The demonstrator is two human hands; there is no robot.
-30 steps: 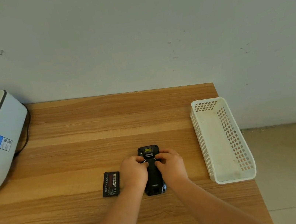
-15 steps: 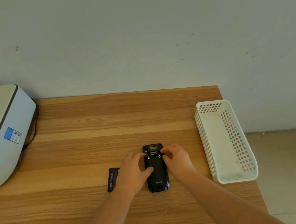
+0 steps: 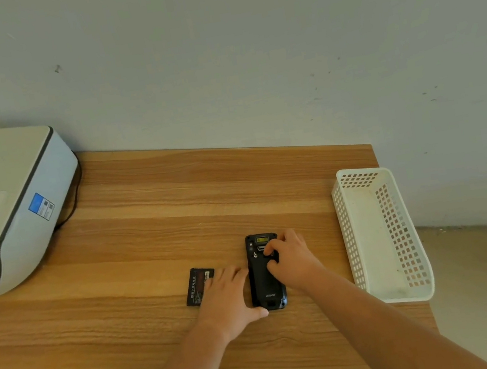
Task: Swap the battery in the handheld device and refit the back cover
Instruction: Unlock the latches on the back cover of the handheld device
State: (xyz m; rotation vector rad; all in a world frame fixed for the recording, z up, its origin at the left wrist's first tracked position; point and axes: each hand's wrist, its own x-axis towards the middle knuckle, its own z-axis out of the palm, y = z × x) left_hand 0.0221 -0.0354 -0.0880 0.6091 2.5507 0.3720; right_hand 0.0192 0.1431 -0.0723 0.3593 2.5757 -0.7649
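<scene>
On the wooden worktop (image 3: 147, 231), near its front-right part, the device (image 3: 265, 279) is lying face down w/ its black back cover (image 3: 264, 283) on, long axis running away from the person. Right hand (image 3: 292, 261) is resting over the device's upper right side, fingertips (image 3: 268, 251) curled and pressing at a small latch area below the scanner window; thumb is touching the cover mid-way down. Left hand (image 3: 226, 298) is lying flat, palm down, fingers spread, just beside the device's left edge, thumb touching its near-left corner; it is not gripping anything. Left fingers are partly covering the near-right part of a loose battery (image 3: 197, 284), which is sitting flat on the worktop just left of the device, label side up, text too small to read. Both hands are apart from each other, device between them. A white perforated basket (image 3: 406, 254) is standing at the right edge of the worktop, well apart from the device. A white printer (image 3: 6, 202) is sitting at the far left by the wall (image 3: 247, 56), w/ a dark cable (image 3: 74, 201) trailing behind it.
</scene>
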